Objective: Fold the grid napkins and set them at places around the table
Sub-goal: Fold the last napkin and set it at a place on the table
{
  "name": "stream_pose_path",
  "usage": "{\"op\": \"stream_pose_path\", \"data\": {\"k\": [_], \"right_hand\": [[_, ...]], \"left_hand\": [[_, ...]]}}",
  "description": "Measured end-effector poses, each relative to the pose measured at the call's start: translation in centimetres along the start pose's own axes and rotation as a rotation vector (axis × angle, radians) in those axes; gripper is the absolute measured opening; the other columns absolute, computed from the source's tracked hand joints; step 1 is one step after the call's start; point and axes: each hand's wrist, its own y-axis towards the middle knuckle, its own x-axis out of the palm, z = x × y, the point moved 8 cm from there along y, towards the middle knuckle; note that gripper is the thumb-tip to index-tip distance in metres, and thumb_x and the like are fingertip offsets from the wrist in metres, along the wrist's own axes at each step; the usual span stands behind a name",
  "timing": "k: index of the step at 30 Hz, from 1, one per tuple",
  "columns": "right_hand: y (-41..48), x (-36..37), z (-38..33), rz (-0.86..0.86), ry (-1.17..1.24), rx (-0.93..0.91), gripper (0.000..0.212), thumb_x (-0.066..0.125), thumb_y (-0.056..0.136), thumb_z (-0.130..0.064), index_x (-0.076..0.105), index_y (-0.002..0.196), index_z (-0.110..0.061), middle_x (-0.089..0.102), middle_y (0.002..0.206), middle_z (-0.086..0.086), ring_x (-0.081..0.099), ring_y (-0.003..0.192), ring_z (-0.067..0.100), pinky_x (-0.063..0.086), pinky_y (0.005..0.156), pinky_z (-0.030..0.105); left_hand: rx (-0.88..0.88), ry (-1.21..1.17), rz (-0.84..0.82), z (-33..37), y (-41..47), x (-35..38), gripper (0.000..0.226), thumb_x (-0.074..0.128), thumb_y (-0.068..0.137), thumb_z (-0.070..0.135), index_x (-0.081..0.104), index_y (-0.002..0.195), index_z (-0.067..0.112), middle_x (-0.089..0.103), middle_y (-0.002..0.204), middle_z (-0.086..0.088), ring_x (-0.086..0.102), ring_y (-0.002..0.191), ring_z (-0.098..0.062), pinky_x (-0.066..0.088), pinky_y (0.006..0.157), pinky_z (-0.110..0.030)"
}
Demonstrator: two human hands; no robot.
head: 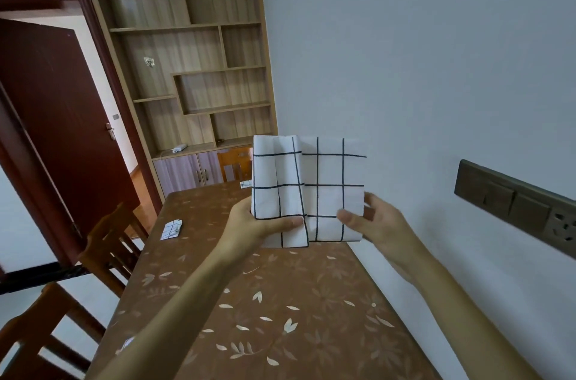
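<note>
White cloth gridded in black, the napkin [307, 189] was half folded above the counter [280, 301], our left hand [249, 223] and right hand [380, 220] pinching its lower edge. A folded napkin [170, 230] lay at the left edge, a far napkin [246, 184] beyond; we judged this one yet to finish and place.

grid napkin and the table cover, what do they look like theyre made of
Grid napkin: likely thin woven cloth, matte white with black lines. It shows soft creases and layered folded edges. Table cover: probably vinyl or oilcloth, brown with a pale leaf print, smooth with a faint sheen toward the far end, though a coated fabric would look the same.
</note>
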Motion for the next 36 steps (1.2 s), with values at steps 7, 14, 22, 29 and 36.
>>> {"op": "stream_pose_path", "data": {"k": [7, 14, 22, 29, 36], "right_hand": [[-0.7, 1.3, -0.4, 0.145, -0.088, -0.071, 0.026, 0.086, 0.076, -0.025, 0.070, 0.097, -0.029, 0.076, 0.089, -0.023, 0.072, 0.083, -0.003, 0.055, 0.071, 0.013], [-0.3, 1.3, 0.1, 0.183, -0.115, -0.028, 0.018, 0.089, 0.073, -0.025, 0.074, 0.080, -0.018, 0.075, 0.070, -0.010, 0.072, 0.066, 0.005, 0.053, 0.059, 0.018], [0.0, 0.6, -0.3, 0.114, -0.013, -0.045, 0.019, 0.088, 0.073, -0.008, 0.072, 0.078, -0.019, 0.076, 0.071, -0.009, 0.074, 0.071, 0.008, 0.055, 0.062, 0.021], [-1.5, 0.3, -0.9, 0.300, -0.136, -0.186, 0.037, 0.082, 0.081, -0.017, 0.067, 0.112, -0.028, 0.073, 0.103, -0.015, 0.069, 0.098, 0.003, 0.057, 0.086, 0.024], [-3.0, 2.9, -3.1, 0.228, -0.430, -0.483, 0.037, 0.075, 0.087, -0.011, 0.068, 0.122, -0.023, 0.062, 0.104, -0.012, 0.061, 0.088, 0.005, 0.046, 0.068, 0.004]], "left_hand": [[0.040, 0.048, 0.095, -0.7, -0.4, 1.0, 0.050, 0.089, 0.069, 0.007, 0.068, 0.113, 0.017, 0.078, 0.101, 0.002, 0.076, 0.090, -0.017, 0.063, 0.073, -0.033], [-0.051, 0.015, -0.065, -0.8, -0.7, 2.5, 0.035, 0.081, 0.081, 0.013, 0.071, 0.114, 0.011, 0.079, 0.104, -0.001, 0.076, 0.095, -0.020, 0.062, 0.078, -0.034], [-0.061, -0.062, -0.068, 0.2, -0.3, 1.7, 0.030, 0.074, 0.085, 0.006, 0.068, 0.115, 0.008, 0.077, 0.108, -0.006, 0.075, 0.097, -0.025, 0.062, 0.075, -0.036], [-0.076, -0.054, 0.062, -0.8, 0.2, 1.7, 0.026, 0.071, 0.091, 0.014, 0.066, 0.116, 0.018, 0.077, 0.109, 0.000, 0.074, 0.097, -0.019, 0.061, 0.082, -0.041], [-0.083, 0.043, 0.066, -1.1, 0.1, 2.8, 0.019, 0.062, 0.098, 0.023, 0.068, 0.115, 0.020, 0.077, 0.106, 0.002, 0.074, 0.097, -0.019, 0.061, 0.086, -0.043]]}}
